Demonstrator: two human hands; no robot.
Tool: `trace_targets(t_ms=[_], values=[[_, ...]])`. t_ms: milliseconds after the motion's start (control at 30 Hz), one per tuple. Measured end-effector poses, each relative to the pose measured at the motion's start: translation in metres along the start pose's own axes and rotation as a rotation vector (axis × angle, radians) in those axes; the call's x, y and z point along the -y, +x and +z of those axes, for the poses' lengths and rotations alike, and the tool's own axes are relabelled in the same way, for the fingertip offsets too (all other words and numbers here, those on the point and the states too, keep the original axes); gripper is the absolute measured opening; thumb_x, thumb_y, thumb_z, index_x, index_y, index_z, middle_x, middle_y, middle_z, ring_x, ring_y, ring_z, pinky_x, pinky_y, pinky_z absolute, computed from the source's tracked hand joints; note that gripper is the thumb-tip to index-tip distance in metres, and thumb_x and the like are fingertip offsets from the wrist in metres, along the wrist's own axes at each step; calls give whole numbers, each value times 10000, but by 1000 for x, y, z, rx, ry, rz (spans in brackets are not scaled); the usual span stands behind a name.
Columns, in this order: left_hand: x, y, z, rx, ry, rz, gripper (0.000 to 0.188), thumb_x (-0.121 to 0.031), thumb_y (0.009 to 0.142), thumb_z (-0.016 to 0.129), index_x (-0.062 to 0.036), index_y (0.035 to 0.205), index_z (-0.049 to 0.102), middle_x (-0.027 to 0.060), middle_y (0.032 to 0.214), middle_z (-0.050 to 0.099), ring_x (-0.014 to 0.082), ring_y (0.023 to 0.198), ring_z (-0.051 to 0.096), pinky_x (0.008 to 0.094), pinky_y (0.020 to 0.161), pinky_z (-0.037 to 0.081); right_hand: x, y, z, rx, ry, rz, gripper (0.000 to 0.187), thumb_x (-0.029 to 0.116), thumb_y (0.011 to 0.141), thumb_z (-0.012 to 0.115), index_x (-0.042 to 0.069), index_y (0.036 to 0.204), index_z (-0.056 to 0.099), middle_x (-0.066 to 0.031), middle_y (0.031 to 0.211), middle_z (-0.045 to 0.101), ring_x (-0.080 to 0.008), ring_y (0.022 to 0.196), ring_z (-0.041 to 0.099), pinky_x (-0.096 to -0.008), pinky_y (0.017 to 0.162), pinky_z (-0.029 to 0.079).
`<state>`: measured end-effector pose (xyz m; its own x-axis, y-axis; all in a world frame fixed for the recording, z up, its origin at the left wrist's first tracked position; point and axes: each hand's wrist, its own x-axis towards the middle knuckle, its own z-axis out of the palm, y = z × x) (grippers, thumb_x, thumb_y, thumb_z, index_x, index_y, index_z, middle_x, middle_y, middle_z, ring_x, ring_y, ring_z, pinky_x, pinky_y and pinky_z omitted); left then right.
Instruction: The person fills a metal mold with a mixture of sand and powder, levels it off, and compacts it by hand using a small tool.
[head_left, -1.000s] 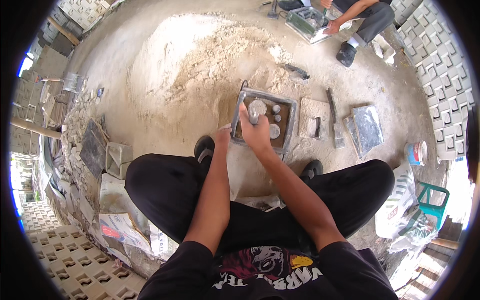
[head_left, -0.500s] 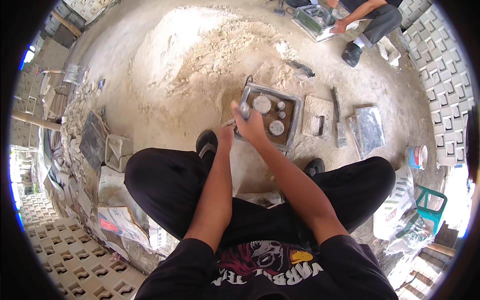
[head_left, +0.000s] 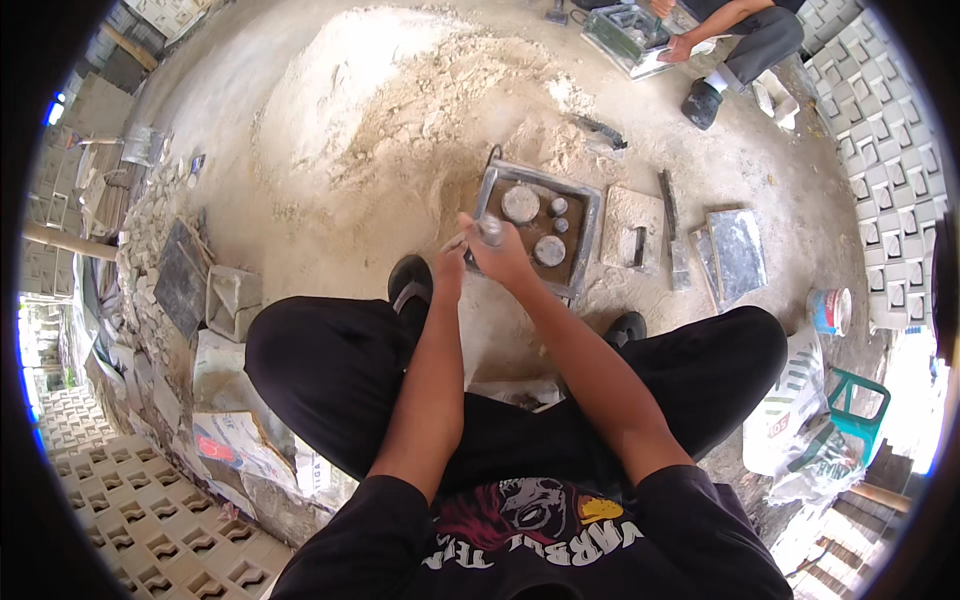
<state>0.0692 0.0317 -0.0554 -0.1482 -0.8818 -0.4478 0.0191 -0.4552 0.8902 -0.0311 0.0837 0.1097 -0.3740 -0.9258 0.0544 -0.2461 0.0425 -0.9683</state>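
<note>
I squat over a square metal mould frame point(head_left: 588, 232) on the sandy ground, with round grey cylinder inserts point(head_left: 520, 203) standing inside it. My right hand point(head_left: 497, 252) grips a small grey cylinder piece point(head_left: 490, 230) at the frame's near-left corner. My left hand point(head_left: 449, 262) is just to its left, fingers pinched on a thin pale strip-like thing I cannot identify, touching the right hand's side.
A big sand heap point(head_left: 400, 110) lies ahead. Flat plates and bars point(head_left: 690, 245) lie right of the frame, a small bucket point(head_left: 828, 310) further right. Another person point(head_left: 735, 30) works at a mould far right. Patterned blocks point(head_left: 880, 150) stack at right and lower left.
My view has shifted, so the frame sits lower and more to the right. My right hand has drawn back from the frame's middle to its near-left corner, and my left hand has closed in beside it.
</note>
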Motion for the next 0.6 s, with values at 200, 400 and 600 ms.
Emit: trace_targets(t_ms=[200, 400, 600], values=[[-47, -35, 32, -20, 147, -130, 328, -159, 900, 543, 5, 1168, 635, 65, 1082, 660, 148, 949, 607, 271, 844, 454, -13, -3, -7, -119, 98, 28, 346, 262, 930, 602, -10, 716, 607, -32, 584, 544, -78, 581, 503, -294, 528, 423], [-8, -2, -5, 12, -171, -102, 469, -347, 953, 502, 8, 1250, 578, 89, 1140, 634, 175, 1021, 579, 298, 925, 417, 12, -7, 1, -120, -19, -33, 310, 217, 913, 609, -19, 712, 607, -54, 555, 551, -67, 564, 494, -309, 508, 410], [-13, 8, 23, 35, 213, -29, 847, -691, 918, 257, 10, 1317, 518, 197, 1303, 541, 297, 1219, 494, 356, 1050, 319, -11, 4, -30, -242, 165, 54, 354, 206, 927, 600, 1, 640, 567, 16, 548, 511, -45, 538, 426, -298, 472, 352]])
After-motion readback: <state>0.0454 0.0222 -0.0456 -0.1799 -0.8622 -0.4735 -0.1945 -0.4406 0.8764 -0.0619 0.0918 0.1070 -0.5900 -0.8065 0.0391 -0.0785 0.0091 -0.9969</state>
